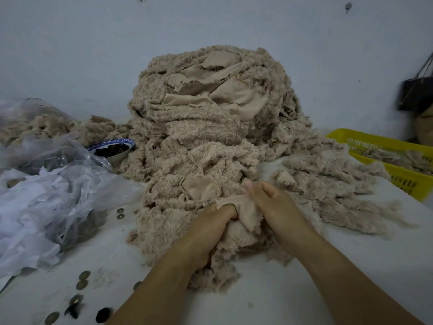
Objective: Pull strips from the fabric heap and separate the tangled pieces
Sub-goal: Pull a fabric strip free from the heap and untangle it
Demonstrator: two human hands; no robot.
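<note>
Far L: crumpled clear plastic bags (46, 184), the back one w/ fluffy scraps inside. They sit at the counter (293, 289) edge, prob. to stay out of the work zone. Next, a blue-rimmed bowl (112, 148) of small dark bits sits right at the heap's foot; can't tell what the bits are. Round metal discs (82, 280) lie loose nr the L forearm and don't look like part of this job.

Centre: fabric heap (206, 109), tall beige fleece w/ smooth backing showing on top. It spills fwd toward the person, so the near end is reachable w/o leaning.

L hand (208, 233) is low at the heap's near edge, fingers (225, 213) curled tight into a wad (234, 233) of fleece. It reads as the anchor, pinning the tangle so it can't drag. R hand (276, 207) is just beside it, fingers (262, 192) closed round a smooth-backed strip (246, 214) between the two hands, thumb up. Hands this close leave only a short span of cloth to tension. A pull should then part the pieces there rather than shift the whole pile. My read: mid-separation, strip not yet free.

R: a flatter pile of loose pieces (328, 184) on the counter, w/ a bare gap between it and the heap; likely the done side. Beyond it a yellow basket (407, 181) holds a few more, handy for the R hand to drop into. A dark bag (417, 92) hangs on the wall behind.
</note>
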